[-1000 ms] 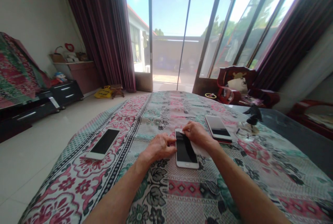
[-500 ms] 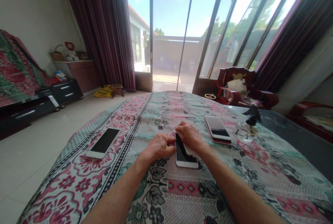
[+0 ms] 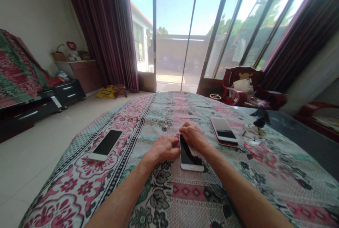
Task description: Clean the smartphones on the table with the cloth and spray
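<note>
A white smartphone (image 3: 191,167) with a dark screen lies face up on the patterned tablecloth in front of me. My left hand (image 3: 166,148) is at its left edge, fingers curled and thumb against the side. Over the phone's upper end is my right hand (image 3: 194,137), closed on a white tissue (image 3: 195,153) that shows under the palm and rests on the screen. Its fingertips touch the top left corner. Another white smartphone (image 3: 108,144) lies at the left. To the right, a white phone (image 3: 224,130) sits on top of a red-edged one.
A floral cloth (image 3: 185,106) covers the table. Beyond the stacked phones stands a clear item with a dark figure (image 3: 261,118). Wooden armchairs (image 3: 242,76) are at the right, and a yellow bag (image 3: 106,92) and small stool (image 3: 120,90) on the floor at the left.
The view has shifted slightly. Both hands keep their places on the phone, with little visible movement of the right hand and tissue.
</note>
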`<state>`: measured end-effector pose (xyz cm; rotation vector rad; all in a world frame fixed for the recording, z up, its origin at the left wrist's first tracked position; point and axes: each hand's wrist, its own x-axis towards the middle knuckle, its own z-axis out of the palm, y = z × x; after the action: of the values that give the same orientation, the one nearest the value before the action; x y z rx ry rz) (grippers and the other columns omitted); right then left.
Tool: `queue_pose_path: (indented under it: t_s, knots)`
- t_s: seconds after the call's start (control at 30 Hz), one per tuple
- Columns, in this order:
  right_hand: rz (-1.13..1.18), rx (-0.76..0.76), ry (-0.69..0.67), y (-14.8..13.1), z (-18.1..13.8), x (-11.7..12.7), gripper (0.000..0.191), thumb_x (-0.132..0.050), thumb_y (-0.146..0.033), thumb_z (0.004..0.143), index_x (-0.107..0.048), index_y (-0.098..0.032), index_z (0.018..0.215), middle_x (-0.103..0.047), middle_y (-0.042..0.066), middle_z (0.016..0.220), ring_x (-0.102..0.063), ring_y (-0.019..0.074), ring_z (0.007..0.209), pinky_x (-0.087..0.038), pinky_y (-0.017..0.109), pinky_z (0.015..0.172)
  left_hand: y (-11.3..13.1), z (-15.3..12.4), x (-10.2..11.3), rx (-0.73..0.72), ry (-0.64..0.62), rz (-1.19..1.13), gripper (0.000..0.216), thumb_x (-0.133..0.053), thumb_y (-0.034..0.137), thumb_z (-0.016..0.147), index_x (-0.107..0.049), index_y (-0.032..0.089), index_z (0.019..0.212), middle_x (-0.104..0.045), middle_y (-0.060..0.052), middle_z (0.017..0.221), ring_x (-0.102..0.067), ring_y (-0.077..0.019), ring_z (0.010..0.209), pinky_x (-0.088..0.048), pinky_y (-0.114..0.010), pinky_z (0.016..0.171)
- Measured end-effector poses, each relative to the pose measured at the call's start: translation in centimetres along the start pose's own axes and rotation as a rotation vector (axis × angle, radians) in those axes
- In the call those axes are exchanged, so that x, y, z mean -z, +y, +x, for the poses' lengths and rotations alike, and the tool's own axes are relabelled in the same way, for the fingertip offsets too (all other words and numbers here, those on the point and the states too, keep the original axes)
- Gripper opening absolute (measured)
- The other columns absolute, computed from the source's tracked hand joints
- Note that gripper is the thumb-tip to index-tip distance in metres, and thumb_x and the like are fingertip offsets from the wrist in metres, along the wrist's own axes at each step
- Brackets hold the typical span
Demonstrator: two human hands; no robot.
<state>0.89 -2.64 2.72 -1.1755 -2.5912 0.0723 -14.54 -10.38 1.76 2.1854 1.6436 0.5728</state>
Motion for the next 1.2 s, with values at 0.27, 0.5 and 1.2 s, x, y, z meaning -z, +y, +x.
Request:
queue_pose_path:
  t_s: [0.27,0.5,1.2]
  knots:
    - [0.007,0.056,-0.003,-0.2,-0.6,0.3,0.024,-0.048,-0.015,0.088,-0.071,-0.019,0.083,-0.064,0.008,0.095,-0.057,0.0168,0.085,-0.038,0.024,0.075,0.0,0.0,0.0,0.005,-0.003,0.051,0.018,-0.056,0.03,0.075,-0.07,0.019,0.077,-0.062,-0.005,0.074,-0.051,-0.0165,0.065,-0.035,-0.027,0.062]
    - [0.053,0.165,-0.072,-0.3,-1.9,1.1,0.026,-0.047,-0.016,0.089,-0.071,-0.02,0.083,-0.063,0.006,0.093,-0.057,0.0155,0.086,-0.039,0.024,0.078,-0.1,-0.1,0.1,-0.003,-0.01,-0.032,0.019,-0.056,0.029,0.074,-0.07,0.018,0.078,-0.061,0.0,0.067,-0.051,-0.0129,0.063,-0.034,-0.023,0.057]
    - [0.085,0.281,-0.06,-1.0,-4.5,1.5,0.026,-0.045,-0.015,0.088,-0.069,-0.02,0.079,-0.061,0.008,0.086,-0.053,0.0174,0.081,-0.04,0.028,0.073,0.0,0.0,-0.1,0.13,0.028,-0.128,0.023,-0.06,0.032,0.067,-0.069,0.018,0.083,-0.067,-0.001,0.073,-0.058,-0.0147,0.067,-0.039,-0.022,0.057]
